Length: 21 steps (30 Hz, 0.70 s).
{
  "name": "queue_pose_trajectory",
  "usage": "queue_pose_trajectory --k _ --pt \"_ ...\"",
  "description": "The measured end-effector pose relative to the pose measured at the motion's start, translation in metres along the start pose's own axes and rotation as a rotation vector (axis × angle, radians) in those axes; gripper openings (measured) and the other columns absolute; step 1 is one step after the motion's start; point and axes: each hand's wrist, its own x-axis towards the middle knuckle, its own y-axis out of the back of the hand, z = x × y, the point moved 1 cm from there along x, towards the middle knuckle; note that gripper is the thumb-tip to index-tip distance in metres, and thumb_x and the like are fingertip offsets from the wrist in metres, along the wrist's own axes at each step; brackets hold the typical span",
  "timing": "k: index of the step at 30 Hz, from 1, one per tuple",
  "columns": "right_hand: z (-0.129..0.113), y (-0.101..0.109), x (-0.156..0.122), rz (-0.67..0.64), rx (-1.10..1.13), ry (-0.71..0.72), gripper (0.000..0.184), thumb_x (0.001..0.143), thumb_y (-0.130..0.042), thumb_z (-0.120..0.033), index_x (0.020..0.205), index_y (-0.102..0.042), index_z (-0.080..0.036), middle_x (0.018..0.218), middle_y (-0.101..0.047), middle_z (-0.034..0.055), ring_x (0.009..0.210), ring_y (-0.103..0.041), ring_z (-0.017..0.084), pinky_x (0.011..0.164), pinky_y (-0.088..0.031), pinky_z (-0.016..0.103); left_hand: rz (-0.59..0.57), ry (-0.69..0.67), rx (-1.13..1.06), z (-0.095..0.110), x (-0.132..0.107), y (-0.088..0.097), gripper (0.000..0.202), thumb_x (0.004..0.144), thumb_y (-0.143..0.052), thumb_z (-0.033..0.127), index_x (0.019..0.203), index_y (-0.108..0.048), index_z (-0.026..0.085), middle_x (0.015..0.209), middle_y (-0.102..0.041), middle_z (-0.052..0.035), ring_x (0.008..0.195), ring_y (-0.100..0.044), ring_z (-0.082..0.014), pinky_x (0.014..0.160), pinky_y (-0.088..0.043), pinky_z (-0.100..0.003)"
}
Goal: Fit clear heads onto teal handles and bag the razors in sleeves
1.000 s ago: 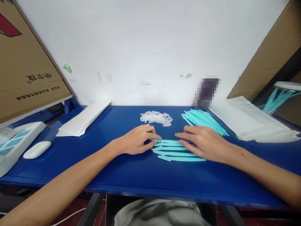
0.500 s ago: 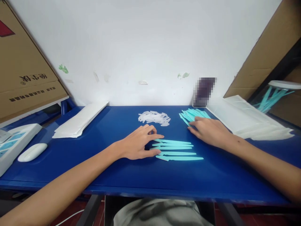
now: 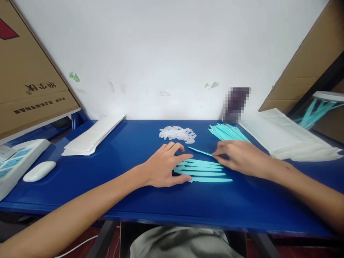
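My right hand (image 3: 235, 157) pinches the right end of a thin turquoise eyebrow razor (image 3: 199, 151), which points left above the table. Below it, several similar razors (image 3: 205, 173) lie in a row, roughly side by side. At their left ends rests my left hand (image 3: 168, 165), thumb and index finger spread apart across the row and touching it. Behind my right hand is a pile of turquoise razors (image 3: 228, 132), partly hidden by that hand. A heap of small translucent white pieces, perhaps blade caps (image 3: 177, 134), sits beyond my left hand.
White sheets or sleeves (image 3: 92, 138) are stacked at the left, and translucent bags (image 3: 298, 139) lie at the right. A phone-like pixelated object (image 3: 236, 105) leans on the wall. A white mouse-shaped object (image 3: 39, 171) and a power strip (image 3: 24, 161) occupy the left side.
My right hand has drawn back from the pile and turned toward the row, bringing one razor out. My left thumb has shifted slightly right and down, and the row's left ends sit differently.
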Motion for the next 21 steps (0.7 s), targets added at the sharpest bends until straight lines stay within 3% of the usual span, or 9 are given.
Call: queue_pose_trajectory --k 5,9,14,17,21 --pt "-0.014 -0.006 0.01 0.006 0.142 0.029 0.037 0.1 -0.043 -0.034 0.111 -0.076 -0.022 0.099 -0.068 0.009 0.08 -0.066 0.02 0.068 -0.046 0.032 0.137 0.054 0.016 -0.022 -0.004 0.015 0.046 0.102 -0.041 0.047 0.134 -0.06 0.018 0.122 -0.054 -0.0138 0.11 -0.053 -0.0274 0.092 -0.046 -0.043" --pt "-0.02 -0.012 0.013 0.033 0.169 0.036 0.037 0.1 -0.043 -0.034 0.115 -0.075 -0.021 0.096 -0.067 0.0092 0.079 -0.066 0.02 0.068 -0.047 0.032 0.041 0.018 -0.002 -0.034 -0.007 0.023 0.041 0.103 -0.041 0.043 0.133 -0.062 0.024 0.121 -0.055 -0.0114 0.109 -0.054 -0.0256 0.095 -0.046 -0.042" --pt "-0.021 -0.01 0.009 0.097 0.19 0.04 0.038 0.101 -0.043 -0.034 0.119 -0.074 -0.02 0.093 -0.065 0.0082 0.077 -0.063 0.019 0.068 -0.046 0.032 -0.071 -0.051 -0.002 -0.031 -0.008 0.019 0.041 0.103 -0.042 0.044 0.136 -0.061 0.027 0.125 -0.055 -0.0118 0.109 -0.054 -0.0258 0.096 -0.042 -0.041" --pt "-0.029 -0.005 0.004 0.096 0.241 0.146 0.036 0.101 -0.046 -0.036 0.12 -0.073 -0.021 0.094 -0.063 0.0077 0.077 -0.062 0.017 0.069 -0.045 0.031 -0.098 -0.074 0.018 -0.027 -0.007 0.016 0.043 0.104 -0.04 0.045 0.137 -0.059 0.027 0.126 -0.055 -0.0119 0.107 -0.055 -0.0256 0.094 -0.041 -0.041" --pt "-0.045 -0.001 -0.003 -0.011 0.203 0.329 0.035 0.097 -0.054 -0.043 0.12 -0.073 -0.025 0.097 -0.062 0.0075 0.083 -0.059 0.019 0.074 -0.044 0.032 -0.104 -0.061 0.015 -0.025 -0.006 0.015 0.044 0.104 -0.038 0.045 0.137 -0.058 0.024 0.124 -0.056 -0.0115 0.104 -0.055 -0.0247 0.091 -0.041 -0.039"
